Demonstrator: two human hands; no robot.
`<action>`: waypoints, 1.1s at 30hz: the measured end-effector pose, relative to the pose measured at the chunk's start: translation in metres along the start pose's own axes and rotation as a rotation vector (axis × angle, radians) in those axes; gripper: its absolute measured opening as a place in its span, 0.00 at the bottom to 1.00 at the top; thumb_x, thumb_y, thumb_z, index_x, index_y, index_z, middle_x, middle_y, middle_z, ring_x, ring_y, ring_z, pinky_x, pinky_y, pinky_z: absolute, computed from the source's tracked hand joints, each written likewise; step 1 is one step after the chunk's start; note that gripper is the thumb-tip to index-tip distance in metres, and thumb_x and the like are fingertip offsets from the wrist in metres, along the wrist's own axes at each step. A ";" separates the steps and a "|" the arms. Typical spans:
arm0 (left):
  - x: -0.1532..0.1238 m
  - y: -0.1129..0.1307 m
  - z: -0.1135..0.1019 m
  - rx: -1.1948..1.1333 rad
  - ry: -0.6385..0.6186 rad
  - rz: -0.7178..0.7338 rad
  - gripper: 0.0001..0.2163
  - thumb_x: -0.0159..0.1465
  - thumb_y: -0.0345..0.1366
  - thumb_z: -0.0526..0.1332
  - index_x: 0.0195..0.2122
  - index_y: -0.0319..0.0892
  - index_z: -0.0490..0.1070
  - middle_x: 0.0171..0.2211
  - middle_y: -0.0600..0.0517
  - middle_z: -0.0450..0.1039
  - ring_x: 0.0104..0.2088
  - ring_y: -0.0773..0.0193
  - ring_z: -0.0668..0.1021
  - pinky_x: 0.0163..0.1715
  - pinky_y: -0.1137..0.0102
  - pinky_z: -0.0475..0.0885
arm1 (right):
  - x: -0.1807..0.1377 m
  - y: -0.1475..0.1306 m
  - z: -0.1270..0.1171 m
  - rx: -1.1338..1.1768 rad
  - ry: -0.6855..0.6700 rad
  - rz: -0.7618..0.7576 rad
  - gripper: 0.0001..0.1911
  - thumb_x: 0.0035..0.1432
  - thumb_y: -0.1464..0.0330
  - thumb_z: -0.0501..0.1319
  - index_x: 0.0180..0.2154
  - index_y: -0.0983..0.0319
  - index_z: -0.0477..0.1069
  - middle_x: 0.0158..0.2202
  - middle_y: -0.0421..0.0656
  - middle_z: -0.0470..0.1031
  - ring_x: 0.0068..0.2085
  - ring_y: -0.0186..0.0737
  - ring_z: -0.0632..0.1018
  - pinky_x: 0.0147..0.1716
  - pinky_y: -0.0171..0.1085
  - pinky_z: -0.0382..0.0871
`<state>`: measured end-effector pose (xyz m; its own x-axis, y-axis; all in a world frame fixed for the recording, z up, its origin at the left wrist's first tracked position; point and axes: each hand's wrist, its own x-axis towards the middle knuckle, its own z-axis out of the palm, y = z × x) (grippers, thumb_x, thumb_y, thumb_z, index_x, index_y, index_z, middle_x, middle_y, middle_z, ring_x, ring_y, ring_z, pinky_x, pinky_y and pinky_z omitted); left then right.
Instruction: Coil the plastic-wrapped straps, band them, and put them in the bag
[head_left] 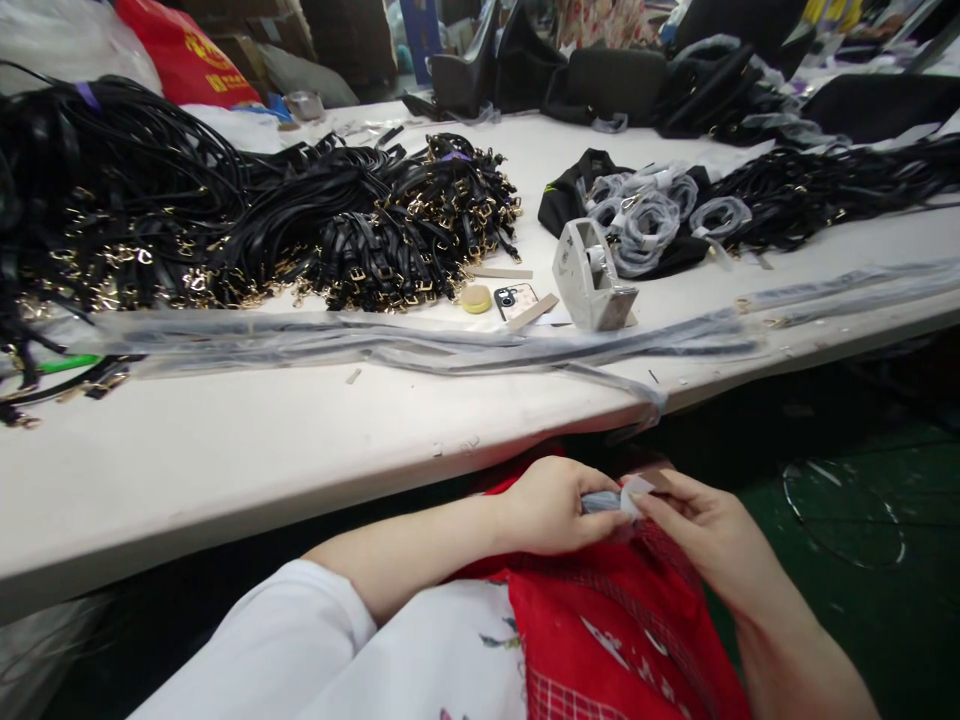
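Observation:
Low over the red apron [592, 600], my left hand [547, 505] is closed around a plastic-wrapped strap [600, 502], of which only a short grey bundle shows between the fingers. My right hand [701, 520] pinches a small whitish piece of tape [636, 492] against the end of that bundle. Both hands are close together, just off the table's front edge. Long straps in clear plastic sleeves [450, 345] lie along the table, one end hanging over the edge. A tape dispenser [592, 280] stands behind them.
Black straps with gold buckles [397, 230] are heaped on the left of the white table [247, 440]. Coiled wrapped straps [649, 220] lie behind the dispenser, more black straps [832, 185] at right. A phone [516, 300] and yellow round tin [475, 298] sit mid-table. Black bags [615, 85] stand behind.

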<state>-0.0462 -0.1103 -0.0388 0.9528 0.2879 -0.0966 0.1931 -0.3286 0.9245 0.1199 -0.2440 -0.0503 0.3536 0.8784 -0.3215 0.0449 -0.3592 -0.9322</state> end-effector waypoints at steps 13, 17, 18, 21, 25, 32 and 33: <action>-0.005 0.004 -0.001 -0.127 -0.018 0.026 0.10 0.61 0.33 0.60 0.40 0.39 0.79 0.33 0.52 0.79 0.32 0.68 0.78 0.35 0.77 0.70 | -0.002 -0.020 -0.003 -0.456 -0.071 -0.344 0.07 0.65 0.63 0.60 0.34 0.57 0.74 0.34 0.41 0.77 0.37 0.41 0.78 0.37 0.37 0.71; 0.002 0.000 -0.002 -0.264 0.082 -0.074 0.14 0.60 0.35 0.61 0.45 0.36 0.78 0.36 0.49 0.80 0.34 0.65 0.78 0.36 0.75 0.72 | -0.007 -0.010 0.005 -0.710 0.148 -0.714 0.12 0.65 0.72 0.55 0.43 0.55 0.75 0.40 0.42 0.78 0.41 0.43 0.79 0.40 0.39 0.72; 0.005 -0.001 -0.003 -0.294 0.112 -0.104 0.15 0.59 0.35 0.61 0.46 0.35 0.78 0.36 0.48 0.79 0.34 0.64 0.78 0.35 0.74 0.72 | -0.008 -0.007 0.007 -0.787 0.184 -0.784 0.16 0.65 0.75 0.54 0.48 0.55 0.74 0.43 0.43 0.79 0.43 0.44 0.79 0.43 0.41 0.72; 0.011 0.000 -0.008 -0.392 0.164 -0.133 0.17 0.57 0.33 0.61 0.47 0.33 0.77 0.37 0.46 0.79 0.34 0.63 0.78 0.35 0.73 0.72 | -0.010 -0.002 0.012 -0.954 0.251 -0.896 0.27 0.64 0.78 0.53 0.62 0.56 0.63 0.52 0.47 0.76 0.49 0.47 0.78 0.50 0.44 0.70; 0.015 0.003 -0.014 -0.407 0.204 -0.112 0.17 0.59 0.38 0.62 0.45 0.34 0.78 0.37 0.46 0.79 0.35 0.62 0.78 0.35 0.73 0.72 | -0.009 0.003 0.019 -1.006 0.283 -0.937 0.34 0.62 0.79 0.54 0.67 0.58 0.54 0.56 0.50 0.72 0.53 0.50 0.75 0.54 0.48 0.68; 0.009 -0.010 -0.017 -0.347 0.228 -0.167 0.19 0.57 0.43 0.65 0.45 0.35 0.78 0.35 0.47 0.79 0.33 0.62 0.77 0.35 0.70 0.72 | -0.002 -0.004 0.016 -0.829 0.226 -0.835 0.20 0.64 0.74 0.55 0.57 0.60 0.67 0.52 0.49 0.73 0.52 0.47 0.74 0.52 0.45 0.69; 0.008 -0.012 -0.020 -0.356 0.235 -0.181 0.20 0.57 0.43 0.65 0.45 0.34 0.78 0.34 0.46 0.79 0.32 0.62 0.77 0.34 0.70 0.72 | 0.002 -0.009 0.010 -0.794 0.243 -0.821 0.18 0.64 0.72 0.56 0.55 0.60 0.68 0.51 0.48 0.74 0.51 0.47 0.75 0.51 0.44 0.70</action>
<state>-0.0459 -0.0861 -0.0436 0.8240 0.5220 -0.2203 0.2201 0.0634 0.9734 0.1105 -0.2354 -0.0442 0.1124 0.8859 0.4501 0.8845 0.1173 -0.4516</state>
